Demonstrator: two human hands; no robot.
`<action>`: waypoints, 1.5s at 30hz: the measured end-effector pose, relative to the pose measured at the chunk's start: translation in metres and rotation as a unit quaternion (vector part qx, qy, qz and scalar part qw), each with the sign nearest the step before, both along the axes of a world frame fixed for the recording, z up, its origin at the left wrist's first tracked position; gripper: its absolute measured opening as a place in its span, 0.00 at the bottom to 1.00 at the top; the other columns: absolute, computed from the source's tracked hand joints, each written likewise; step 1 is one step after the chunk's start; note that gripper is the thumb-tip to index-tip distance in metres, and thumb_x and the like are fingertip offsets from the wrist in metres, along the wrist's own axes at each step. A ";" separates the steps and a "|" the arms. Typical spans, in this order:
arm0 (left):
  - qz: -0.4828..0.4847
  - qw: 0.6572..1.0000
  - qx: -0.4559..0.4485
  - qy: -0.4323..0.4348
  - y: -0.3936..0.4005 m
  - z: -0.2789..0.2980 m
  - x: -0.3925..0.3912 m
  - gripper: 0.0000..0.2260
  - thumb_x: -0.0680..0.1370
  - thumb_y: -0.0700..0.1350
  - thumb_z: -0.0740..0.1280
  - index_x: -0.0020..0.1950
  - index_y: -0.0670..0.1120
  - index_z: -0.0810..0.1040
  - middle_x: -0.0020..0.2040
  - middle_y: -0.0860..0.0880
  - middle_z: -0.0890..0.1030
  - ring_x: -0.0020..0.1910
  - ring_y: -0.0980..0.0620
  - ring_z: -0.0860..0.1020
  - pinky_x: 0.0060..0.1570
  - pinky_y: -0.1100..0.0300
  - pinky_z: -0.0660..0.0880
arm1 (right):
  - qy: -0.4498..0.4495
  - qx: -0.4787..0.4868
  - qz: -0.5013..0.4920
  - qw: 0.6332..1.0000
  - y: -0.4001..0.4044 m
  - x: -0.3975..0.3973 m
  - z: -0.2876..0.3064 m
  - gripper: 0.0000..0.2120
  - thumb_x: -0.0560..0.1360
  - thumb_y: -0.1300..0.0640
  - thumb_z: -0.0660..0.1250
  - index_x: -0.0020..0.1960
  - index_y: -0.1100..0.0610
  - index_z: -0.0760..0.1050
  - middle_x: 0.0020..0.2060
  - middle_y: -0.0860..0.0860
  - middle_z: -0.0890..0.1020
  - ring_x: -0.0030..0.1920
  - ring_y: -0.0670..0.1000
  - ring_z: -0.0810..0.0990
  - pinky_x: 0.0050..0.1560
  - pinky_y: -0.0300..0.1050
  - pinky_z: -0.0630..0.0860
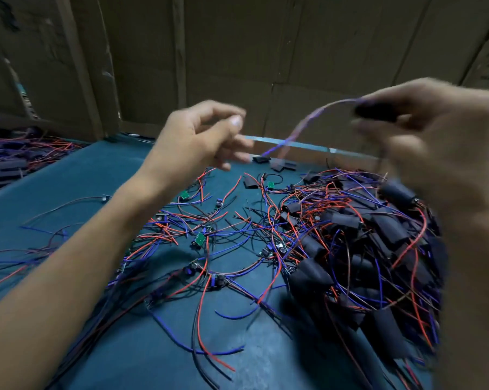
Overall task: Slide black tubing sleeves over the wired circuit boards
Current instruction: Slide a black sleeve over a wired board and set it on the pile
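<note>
The right hand, blurred, pinches a black sleeve up in the air, with a blue and red wire arcing out of it down toward the left hand. The left hand's fingers are curled toward the thumb near the wire's lower end, but blur hides whether they actually pinch it, so I cannot tell its grip. The step looks like drawing the sleeve along the wires onto the board, which is not visible here. To do it well, keep the wire taut and straight with the left hand, hold the sleeve mouth round rather than flattened, and slide steadily. Bare boards lie mid-worktop; the sleeved heap sits to the right.
</note>
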State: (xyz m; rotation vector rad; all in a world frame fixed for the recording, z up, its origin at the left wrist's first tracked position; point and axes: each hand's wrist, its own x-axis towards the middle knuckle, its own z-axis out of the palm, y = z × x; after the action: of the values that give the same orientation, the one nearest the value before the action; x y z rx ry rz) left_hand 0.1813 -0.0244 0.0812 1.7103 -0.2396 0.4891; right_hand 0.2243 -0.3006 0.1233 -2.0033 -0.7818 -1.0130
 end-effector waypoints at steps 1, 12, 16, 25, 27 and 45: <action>0.047 0.998 0.040 0.028 0.006 -0.015 0.015 0.05 0.82 0.42 0.67 0.56 0.47 0.80 0.46 0.44 0.87 0.43 0.48 0.85 0.42 0.54 0.79 | 0.026 0.021 -0.023 0.999 -0.022 0.006 0.005 0.12 0.70 0.43 0.76 0.53 0.37 0.82 0.45 0.39 0.86 0.45 0.41 0.85 0.46 0.45 0.82; 0.045 0.748 0.643 0.158 0.005 -0.099 0.185 0.17 0.83 0.48 0.58 0.70 0.43 0.73 0.71 0.41 0.72 0.67 0.39 0.70 0.67 0.43 0.68 | 0.351 -0.207 -0.189 0.893 -0.175 0.093 -0.048 0.52 0.37 0.14 0.67 0.62 0.19 0.67 0.48 0.28 0.79 0.52 0.42 0.81 0.46 0.32 0.79; 0.038 0.727 0.655 0.202 -0.007 -0.099 0.202 0.15 0.83 0.52 0.57 0.66 0.48 0.74 0.65 0.42 0.74 0.66 0.37 0.70 0.63 0.40 0.70 | 0.341 -0.160 -0.164 0.912 -0.160 0.081 -0.028 0.47 0.39 0.14 0.67 0.59 0.20 0.69 0.44 0.33 0.82 0.50 0.38 0.80 0.42 0.26 0.77; 0.030 0.992 0.049 0.109 -0.004 -0.049 0.107 0.20 0.75 0.43 0.76 0.66 0.47 0.78 0.54 0.43 0.84 0.50 0.48 0.83 0.55 0.52 0.80 | 0.302 -0.170 0.049 0.937 -0.002 0.002 0.000 0.25 0.63 0.43 0.78 0.60 0.38 0.79 0.51 0.42 0.85 0.49 0.42 0.84 0.59 0.51 0.80; -0.042 0.987 -0.111 0.112 -0.007 -0.031 0.073 0.21 0.74 0.41 0.76 0.65 0.46 0.78 0.53 0.42 0.85 0.47 0.46 0.85 0.50 0.54 0.82 | 0.269 -0.132 0.081 0.951 0.028 -0.003 -0.006 0.28 0.67 0.47 0.80 0.66 0.44 0.78 0.57 0.43 0.83 0.51 0.43 0.84 0.57 0.50 0.81; -0.060 0.767 0.444 0.459 0.049 -0.059 0.024 0.11 0.71 0.49 0.80 0.43 0.44 0.81 0.34 0.49 0.81 0.34 0.52 0.79 0.30 0.62 0.76 | 0.173 -0.028 0.064 0.982 0.053 -0.014 -0.018 0.21 0.74 0.61 0.73 0.66 0.53 0.79 0.45 0.46 0.86 0.38 0.35 0.82 0.51 0.44 0.83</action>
State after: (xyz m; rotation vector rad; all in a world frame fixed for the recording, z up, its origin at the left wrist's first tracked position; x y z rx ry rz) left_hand 0.2053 0.0251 0.0226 2.6153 0.1866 -0.7308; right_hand 0.2101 -0.2471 0.1054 -2.0716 -0.7409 -0.5525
